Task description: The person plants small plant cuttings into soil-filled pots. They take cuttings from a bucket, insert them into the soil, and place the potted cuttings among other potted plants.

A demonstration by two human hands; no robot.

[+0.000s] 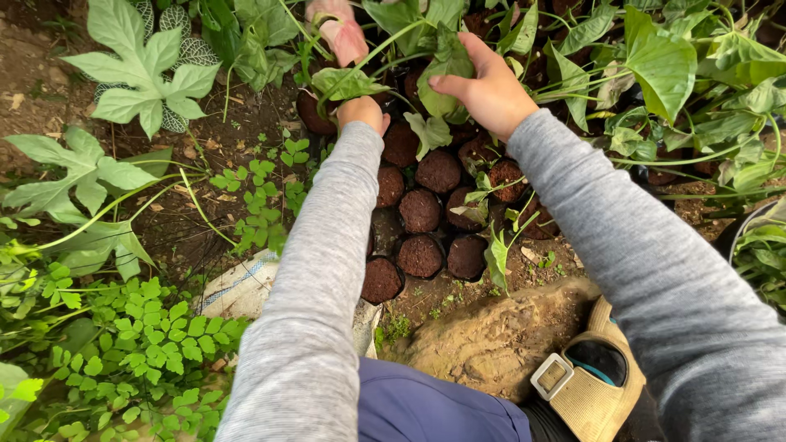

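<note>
Seedling leaves are what the right hand holds: its fingers are folded over a broad, soft green leaf at the far edge of a cluster of small dark soil-filled nursery pots. The left hand is curled closed just beside it, at the base of another leafy stem, though whether it pinches the stem or only rests against it cannot be told. The leaves look thin, limp and easy to tear, and the stalks slender and likely to snap if bent; a pot itself would probably be light but crumbly at the top, so the safer hold seems to be low on the pot's wall and not on the foliage. Beyond the hands, a pink-gloved hand of another person reaches in among the same plants. Nearer to the person than the hands, the pots stand packed touching one another in rows on bare ground. To the left of the left hand lie large lobed leaves and low clover-like greenery, with a whitish woven sack partly buried there. To the right of the right hand, arrow-shaped foliage crowds in. No labels or signs show on the pots. Close to the person's body sits a mossy stone and a tan strapped pouch.
</note>
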